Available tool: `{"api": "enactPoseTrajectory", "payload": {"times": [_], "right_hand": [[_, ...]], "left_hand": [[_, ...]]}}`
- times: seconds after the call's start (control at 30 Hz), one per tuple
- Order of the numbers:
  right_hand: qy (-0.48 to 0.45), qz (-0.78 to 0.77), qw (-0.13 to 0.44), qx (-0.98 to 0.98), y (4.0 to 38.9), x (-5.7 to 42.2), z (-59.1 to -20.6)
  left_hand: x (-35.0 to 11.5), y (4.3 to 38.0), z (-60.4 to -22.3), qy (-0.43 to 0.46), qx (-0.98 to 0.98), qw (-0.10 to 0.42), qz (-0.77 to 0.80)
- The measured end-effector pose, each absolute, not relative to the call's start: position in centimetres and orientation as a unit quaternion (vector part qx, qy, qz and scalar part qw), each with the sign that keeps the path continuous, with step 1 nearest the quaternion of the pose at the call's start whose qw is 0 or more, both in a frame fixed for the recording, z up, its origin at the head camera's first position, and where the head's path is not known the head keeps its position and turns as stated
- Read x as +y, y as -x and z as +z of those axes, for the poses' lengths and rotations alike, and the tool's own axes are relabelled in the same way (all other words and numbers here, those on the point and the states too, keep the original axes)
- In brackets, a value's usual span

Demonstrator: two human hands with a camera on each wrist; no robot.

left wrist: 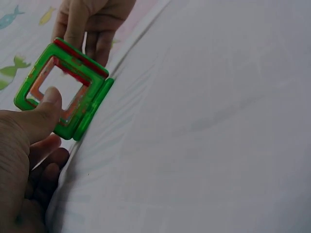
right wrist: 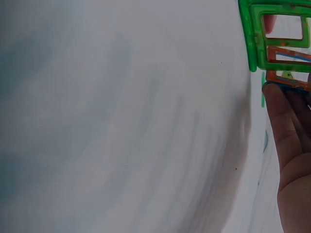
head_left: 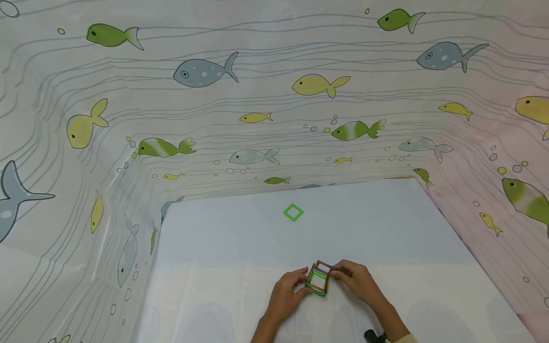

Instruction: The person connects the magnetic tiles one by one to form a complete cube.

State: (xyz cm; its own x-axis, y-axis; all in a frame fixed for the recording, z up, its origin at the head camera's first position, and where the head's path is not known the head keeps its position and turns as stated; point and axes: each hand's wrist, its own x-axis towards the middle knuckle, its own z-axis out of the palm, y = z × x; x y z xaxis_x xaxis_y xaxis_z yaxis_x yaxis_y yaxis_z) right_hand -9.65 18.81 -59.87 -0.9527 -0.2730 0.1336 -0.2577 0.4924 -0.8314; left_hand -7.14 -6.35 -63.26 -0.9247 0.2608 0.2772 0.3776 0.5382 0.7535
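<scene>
A small box of see-through magnetic tiles (head_left: 316,290), with green and red frames, stands on the white table surface between both hands. My left hand (head_left: 286,293) holds its left side; in the left wrist view the thumb lies on a green frame (left wrist: 93,104). At the box's far right corner, my right hand (head_left: 356,281) pinches a reddish-brown magnetic tile (head_left: 324,264) that sticks out behind the box. An orange-red frame (right wrist: 272,76) shows at the right fingertips in the right wrist view. Whether that tile is joined to the box I cannot tell.
A loose green square tile (head_left: 289,216) lies farther back on the white table surface (head_left: 223,238). Fish-printed sheeting (head_left: 266,138) rises behind and along both sides. A black object (head_left: 372,336) sits by the right wrist.
</scene>
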Motion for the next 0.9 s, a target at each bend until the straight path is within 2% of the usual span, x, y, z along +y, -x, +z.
{"api": "enactPoseTrajectory", "payload": {"times": [0.3,0.73,0.9], "right_hand": [[0.182,-0.465,0.008,0.866,9.73,18.82,-59.93],[0.185,-0.451,0.037,0.873,9.76,18.66,-59.83],[0.202,-0.442,0.021,0.874,9.93,18.67,-60.15]], "left_hand": [[-6.33,7.14,-63.2,0.181,-0.877,0.061,-0.441],[-6.29,7.19,-63.2,0.194,-0.876,0.063,-0.437],[-6.34,7.24,-63.21,0.197,-0.873,0.064,-0.442]]}}
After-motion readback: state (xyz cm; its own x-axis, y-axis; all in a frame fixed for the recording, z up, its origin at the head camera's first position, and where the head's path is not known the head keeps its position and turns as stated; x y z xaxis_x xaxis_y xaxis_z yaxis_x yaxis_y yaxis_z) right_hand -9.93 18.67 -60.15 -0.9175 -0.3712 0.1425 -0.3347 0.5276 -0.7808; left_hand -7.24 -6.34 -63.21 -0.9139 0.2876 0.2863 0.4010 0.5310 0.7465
